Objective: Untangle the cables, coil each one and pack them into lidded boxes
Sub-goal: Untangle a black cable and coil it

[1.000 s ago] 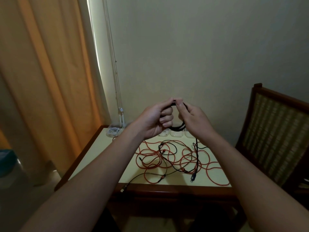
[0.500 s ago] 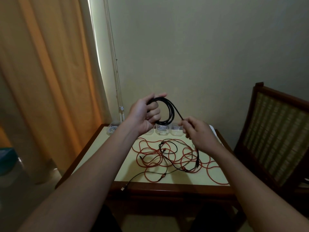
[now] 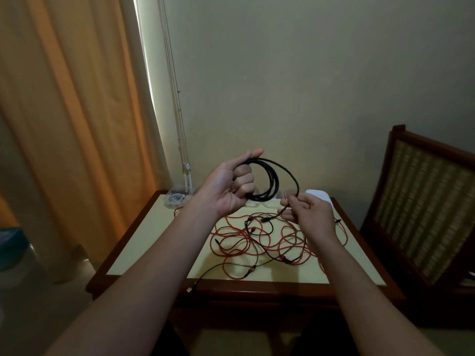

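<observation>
My left hand (image 3: 228, 186) is raised above the table and grips a black cable (image 3: 272, 176) wound into several loops. The cable's loose end runs down to my right hand (image 3: 308, 214), which pinches it just above the tabletop. Below my hands, red cables (image 3: 231, 242) and a thin dark cable (image 3: 257, 232) lie tangled on the small yellow-topped table (image 3: 154, 242). Clear lidded boxes (image 3: 270, 204) stand in a row at the table's far edge, partly hidden by my hands. The leftmost box (image 3: 176, 199) holds a coiled white cable.
A white object (image 3: 320, 195) lies at the table's back right corner. A wooden chair with a woven back (image 3: 426, 201) stands close on the right. Orange curtains (image 3: 64, 124) hang on the left, with a blind cord (image 3: 186, 170) near the table's back left corner.
My right hand let go of the coil top, slid down the loose end and now pinches it lower near the table. My left hand holds the coil up, loops now open to view.
</observation>
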`<state>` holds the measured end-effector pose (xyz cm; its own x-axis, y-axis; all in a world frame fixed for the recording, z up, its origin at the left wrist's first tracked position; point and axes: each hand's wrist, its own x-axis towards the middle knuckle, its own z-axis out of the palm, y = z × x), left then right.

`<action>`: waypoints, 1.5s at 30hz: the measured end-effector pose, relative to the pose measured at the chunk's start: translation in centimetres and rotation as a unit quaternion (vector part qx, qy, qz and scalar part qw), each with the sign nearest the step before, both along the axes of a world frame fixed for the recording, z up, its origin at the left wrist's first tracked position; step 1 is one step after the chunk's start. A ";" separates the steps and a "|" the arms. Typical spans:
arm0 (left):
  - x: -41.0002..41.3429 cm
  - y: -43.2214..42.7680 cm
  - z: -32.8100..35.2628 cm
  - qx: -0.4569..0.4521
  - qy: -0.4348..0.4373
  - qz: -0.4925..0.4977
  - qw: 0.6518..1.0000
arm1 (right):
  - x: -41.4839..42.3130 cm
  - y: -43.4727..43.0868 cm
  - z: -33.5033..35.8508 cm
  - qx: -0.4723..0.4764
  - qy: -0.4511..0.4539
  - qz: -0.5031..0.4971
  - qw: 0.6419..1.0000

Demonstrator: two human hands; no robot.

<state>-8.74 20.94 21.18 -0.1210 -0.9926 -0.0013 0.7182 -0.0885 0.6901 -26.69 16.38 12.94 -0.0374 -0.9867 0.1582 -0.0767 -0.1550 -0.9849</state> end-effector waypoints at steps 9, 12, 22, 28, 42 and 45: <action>-0.9 -0.5 -1.0 0.019 -0.025 0.002 0.999 | 1.6 1.6 3.2 0.069 -0.285 0.038 0.955; -0.8 -0.6 -1.0 0.021 -0.029 0.012 0.999 | 1.6 1.7 3.9 0.103 -0.319 0.060 0.940; -1.1 -1.2 -1.7 -0.037 -0.225 0.120 0.966 | 2.3 2.4 4.8 0.246 -0.242 0.282 0.895; -1.2 -1.3 -1.7 -0.056 -0.269 0.143 0.951 | 3.0 2.5 4.3 0.127 -0.161 0.280 0.938; 0.1 -1.0 -0.7 -0.135 -0.416 0.213 0.874 | 0.9 1.9 2.1 -0.025 0.095 0.163 0.982; -0.2 -1.0 -0.6 -0.137 -0.424 0.208 0.871 | 0.3 0.8 0.7 -0.052 0.185 0.091 0.977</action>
<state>-8.92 19.91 20.57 0.1779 -0.9279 0.3276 -0.1280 0.3083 0.9426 -26.43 17.18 13.67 0.2164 -0.9494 0.2276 -0.3866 -0.2974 -0.8730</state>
